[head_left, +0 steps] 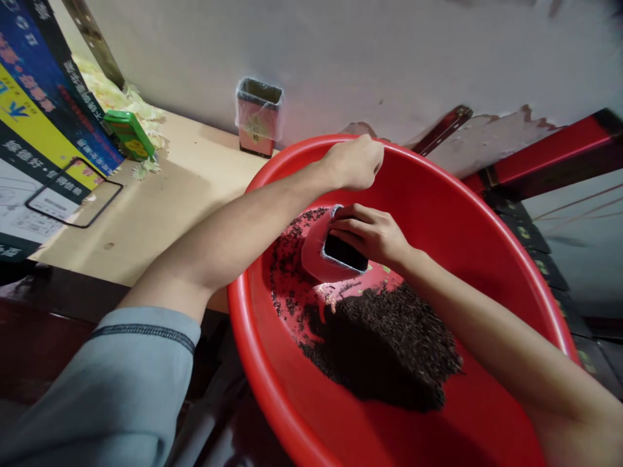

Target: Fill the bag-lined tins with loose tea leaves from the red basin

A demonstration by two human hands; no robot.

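Far left, printed boards (43,117) lean at the counter's (185,188) edge, with a green tin (129,134) lying just beside them. Further along, a small pink bin (257,117) with a plastic liner stands against the wall. Now the big red basin (253,363), filling the near right of the scene. The left hand (355,163) reaches across to its far rim, fingers curled tight over the edge. Just nearer, inside the basin, the pink box (316,250) lies tipped on its side, its dark mouth facing right. The right hand (372,233) is clamped on it, fingers (346,225) over the top edge. A heap of dark loose leaves (384,344) sits on the basin floor just near of the box. Far right, a red beam (549,155) runs along the wall.
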